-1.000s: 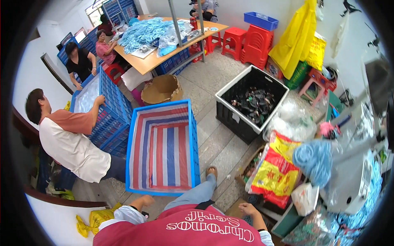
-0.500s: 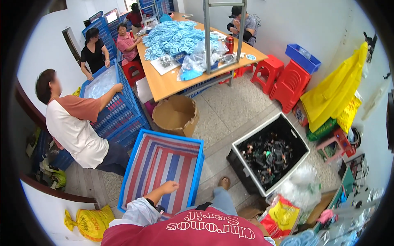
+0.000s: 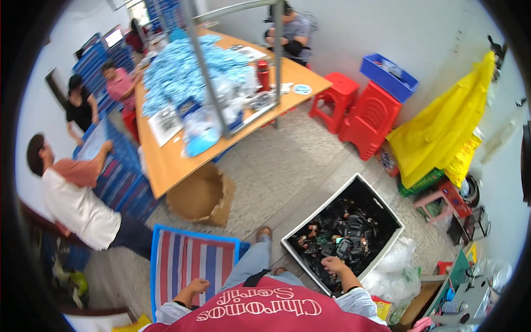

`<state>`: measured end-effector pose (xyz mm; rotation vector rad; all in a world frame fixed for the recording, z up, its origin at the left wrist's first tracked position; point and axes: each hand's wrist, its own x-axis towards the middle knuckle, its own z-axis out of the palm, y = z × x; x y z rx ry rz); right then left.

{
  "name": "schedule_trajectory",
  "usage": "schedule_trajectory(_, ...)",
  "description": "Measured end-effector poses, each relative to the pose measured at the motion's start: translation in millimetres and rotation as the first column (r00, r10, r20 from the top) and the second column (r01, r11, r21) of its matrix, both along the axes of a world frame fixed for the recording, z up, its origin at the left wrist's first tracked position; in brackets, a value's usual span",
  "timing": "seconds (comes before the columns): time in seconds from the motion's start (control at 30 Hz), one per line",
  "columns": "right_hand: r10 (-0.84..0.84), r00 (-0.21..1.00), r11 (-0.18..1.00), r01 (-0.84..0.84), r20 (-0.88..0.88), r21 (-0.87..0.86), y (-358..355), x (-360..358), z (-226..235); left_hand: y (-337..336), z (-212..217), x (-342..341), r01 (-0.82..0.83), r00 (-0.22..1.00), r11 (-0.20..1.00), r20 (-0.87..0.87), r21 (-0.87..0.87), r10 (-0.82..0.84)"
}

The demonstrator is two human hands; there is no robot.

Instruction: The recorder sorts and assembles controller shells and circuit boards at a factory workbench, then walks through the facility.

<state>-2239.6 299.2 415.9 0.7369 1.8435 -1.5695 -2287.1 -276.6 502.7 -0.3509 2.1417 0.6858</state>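
Note:
My left hand (image 3: pixel 198 285) hangs over the near right part of a blue-rimmed crate (image 3: pixel 155 260) lined with red, white and blue striped sheet. Its fingers are loosely bent and apart, with nothing visible in them. My right hand (image 3: pixel 333 264) is above the near side of a black bin with a white rim (image 3: pixel 373 186). Its fingers look half spread and hold nothing I can see. In the bin lies a heap of small black parts (image 3: pixel 348 232) with some green and copper-coloured bits. Whether my right fingertips touch the heap is unclear.
A wooden table (image 3: pixel 298 102) bears a pile of light blue rings (image 3: pixel 177 72). Beneath its near corner stands a cardboard drum (image 3: pixel 202 196). Red stools (image 3: pixel 370 119) and a yellow cloth (image 3: pixel 442 127) are at right. A person in a white-and-brown shirt (image 3: pixel 83 199) stands left by stacked crates.
My view has turned and shifted right toward the black bin. My right hand has come into view over it. My left hand has moved nearer my body, toward the crate's near right side.

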Motion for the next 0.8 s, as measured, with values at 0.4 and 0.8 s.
schedule_trajectory(0.4, -0.057, 0.998, 0.993, 0.061, 0.039, -0.105, -22, -75, -152, 171, 17, -387, 0.230, 0.862, 0.945, 0.403, 0.232, -0.308)
schedule_trajectory(0.8, -0.468, 0.814, 0.801, 0.556, 0.345, -0.224, 16, -202, 8, 504, -7, -577, 0.976, 0.206, 0.210, -0.075, -0.055, -0.976)
